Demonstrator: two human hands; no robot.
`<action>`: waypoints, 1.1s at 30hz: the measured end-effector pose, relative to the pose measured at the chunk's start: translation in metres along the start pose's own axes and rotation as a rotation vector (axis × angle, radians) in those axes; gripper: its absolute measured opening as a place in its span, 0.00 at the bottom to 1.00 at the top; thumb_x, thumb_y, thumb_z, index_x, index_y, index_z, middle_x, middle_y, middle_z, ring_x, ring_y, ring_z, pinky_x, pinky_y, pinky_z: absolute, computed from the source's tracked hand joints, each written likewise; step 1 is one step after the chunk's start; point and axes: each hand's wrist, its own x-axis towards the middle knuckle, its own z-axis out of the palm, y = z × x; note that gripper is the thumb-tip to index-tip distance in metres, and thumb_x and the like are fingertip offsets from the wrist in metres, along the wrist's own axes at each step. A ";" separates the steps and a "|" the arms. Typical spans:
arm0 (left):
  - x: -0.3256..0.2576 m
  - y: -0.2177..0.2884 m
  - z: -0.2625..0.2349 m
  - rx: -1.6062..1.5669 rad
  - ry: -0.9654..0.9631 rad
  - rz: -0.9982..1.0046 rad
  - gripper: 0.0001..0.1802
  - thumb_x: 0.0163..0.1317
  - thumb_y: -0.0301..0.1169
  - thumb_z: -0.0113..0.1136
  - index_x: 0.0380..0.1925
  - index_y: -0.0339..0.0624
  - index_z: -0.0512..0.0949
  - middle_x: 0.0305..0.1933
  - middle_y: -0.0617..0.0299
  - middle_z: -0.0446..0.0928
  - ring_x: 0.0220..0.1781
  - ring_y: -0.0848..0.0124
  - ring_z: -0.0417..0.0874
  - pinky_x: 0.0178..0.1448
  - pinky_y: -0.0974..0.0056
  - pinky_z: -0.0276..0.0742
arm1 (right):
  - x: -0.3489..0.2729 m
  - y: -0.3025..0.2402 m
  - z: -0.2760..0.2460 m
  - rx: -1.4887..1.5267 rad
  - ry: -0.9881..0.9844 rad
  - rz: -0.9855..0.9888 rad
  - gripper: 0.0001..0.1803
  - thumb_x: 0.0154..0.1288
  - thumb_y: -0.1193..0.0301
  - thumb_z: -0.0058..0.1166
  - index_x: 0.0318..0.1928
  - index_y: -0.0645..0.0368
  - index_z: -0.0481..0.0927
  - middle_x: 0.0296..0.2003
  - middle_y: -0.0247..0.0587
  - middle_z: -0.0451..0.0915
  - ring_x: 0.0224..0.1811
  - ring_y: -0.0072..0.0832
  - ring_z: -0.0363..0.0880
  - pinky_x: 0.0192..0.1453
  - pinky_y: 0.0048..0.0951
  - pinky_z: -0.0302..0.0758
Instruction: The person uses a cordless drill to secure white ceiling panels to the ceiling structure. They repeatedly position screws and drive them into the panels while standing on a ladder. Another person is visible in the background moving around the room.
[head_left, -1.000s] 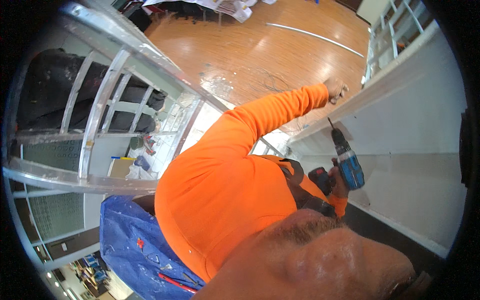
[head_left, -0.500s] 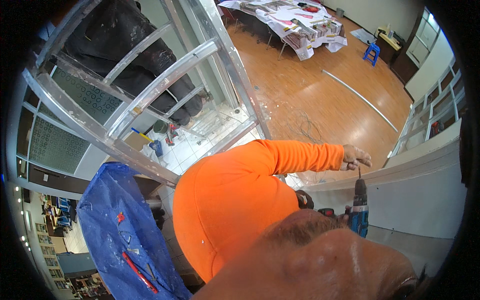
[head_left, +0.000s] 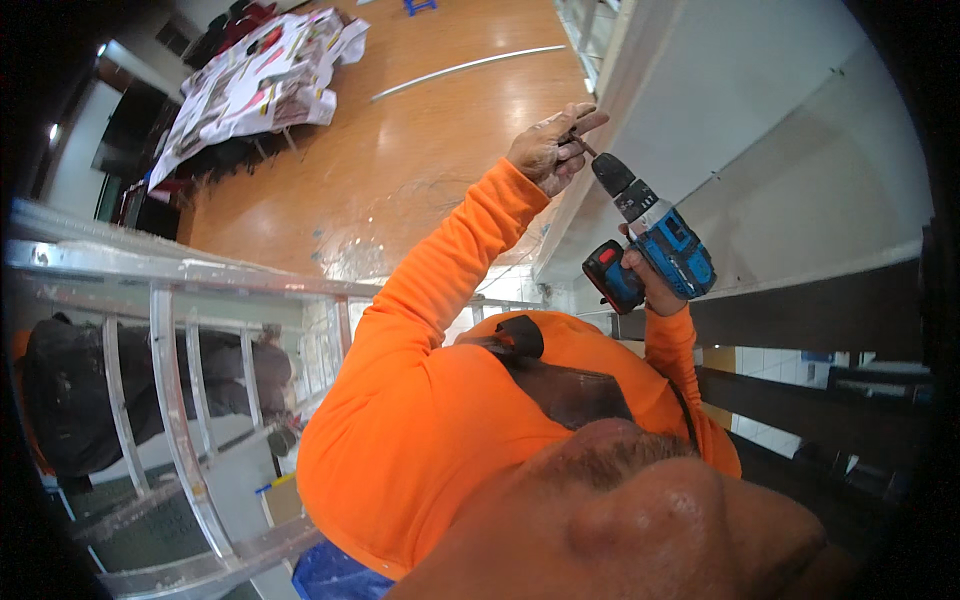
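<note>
My right hand (head_left: 655, 283) grips a blue and black cordless drill (head_left: 683, 248) by its handle. A battery pack (head_left: 613, 275) with a red patch sits at the handle's base. The drill's black chuck (head_left: 614, 175) points up and left, and its thin bit (head_left: 586, 147) reaches the fingers of my left hand (head_left: 552, 147). Those fingers are pinched around the bit's tip, with a small dark piece among them too small to name. Dusty white marks cover the left hand. Both arms wear orange sleeves (head_left: 440, 260).
A pale wall ledge (head_left: 640, 70) runs beside the drill. To my left stands an aluminium ladder (head_left: 165, 350), with a person in dark trousers (head_left: 150, 385) behind it. A cloth-covered table (head_left: 255, 90) and a long pale strip (head_left: 465, 70) are on the wooden floor below.
The view has swung round, bringing the drill and my right hand into fuller sight. My left hand's fingers, stretched out above the bit before, are now bent in at its tip.
</note>
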 end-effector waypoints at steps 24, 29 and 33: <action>-0.004 -0.025 0.070 -0.101 -0.142 -0.092 0.22 0.70 0.40 0.52 0.57 0.38 0.67 0.56 0.62 0.74 0.21 0.83 0.61 0.23 0.78 0.60 | -0.058 -0.030 -0.009 0.121 0.202 -0.093 0.20 0.60 0.71 0.64 0.52 0.61 0.76 0.43 0.43 0.81 0.31 0.23 0.77 0.37 0.25 0.76; -0.003 -0.028 0.077 -0.074 -0.133 -0.083 0.25 0.68 0.43 0.54 0.57 0.37 0.68 0.56 0.61 0.74 0.21 0.83 0.60 0.23 0.78 0.60 | -0.059 -0.041 -0.010 0.054 0.205 -0.082 0.18 0.60 0.70 0.63 0.50 0.60 0.77 0.43 0.40 0.81 0.33 0.22 0.77 0.39 0.26 0.75; 0.007 -0.028 0.076 0.007 -0.128 -0.061 0.28 0.69 0.45 0.53 0.60 0.35 0.65 0.55 0.58 0.74 0.21 0.83 0.59 0.23 0.79 0.61 | -0.053 -0.034 -0.015 -0.067 0.235 -0.088 0.20 0.58 0.67 0.66 0.49 0.60 0.78 0.41 0.38 0.81 0.35 0.24 0.78 0.41 0.27 0.76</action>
